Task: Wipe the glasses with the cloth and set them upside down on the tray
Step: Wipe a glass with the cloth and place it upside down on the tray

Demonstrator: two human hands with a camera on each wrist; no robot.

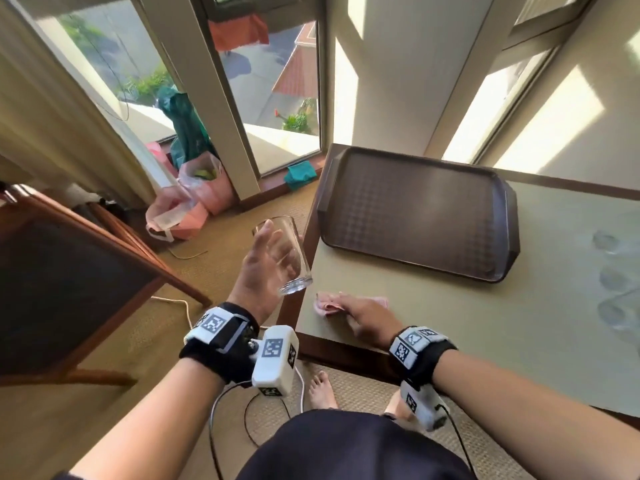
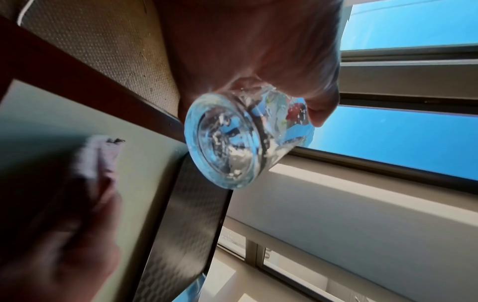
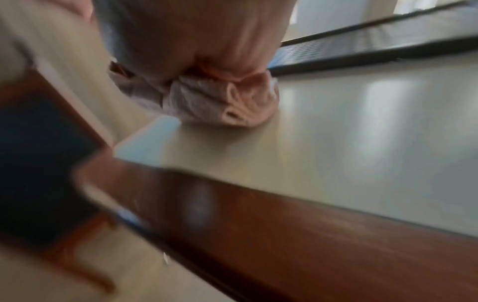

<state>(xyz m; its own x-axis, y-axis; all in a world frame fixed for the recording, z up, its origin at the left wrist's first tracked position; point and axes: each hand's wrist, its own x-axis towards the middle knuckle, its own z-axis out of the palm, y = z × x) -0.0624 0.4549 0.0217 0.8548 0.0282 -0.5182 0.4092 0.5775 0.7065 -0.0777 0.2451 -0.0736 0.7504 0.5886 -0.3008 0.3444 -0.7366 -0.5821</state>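
Gripping a glass (image 1: 282,251) beside the worktop (image 1: 485,341), left hand (image 1: 263,268) waits while right hand (image 1: 372,322) gathers the cloth (image 1: 325,304) for wiping.

Daylight enters through the windows (image 1: 277,84) ahead, bright and partly overexposed. Hard sunlit bands fall across the wall (image 1: 550,119). The desk (image 1: 485,323) top carries soft glare. The head view bends noticeably at its edges. The left wrist view is sharp on the glass (image 2: 232,139), with the right hand (image 2: 59,245) blurred. The right wrist view is motion-smeared throughout, dim at lower left.
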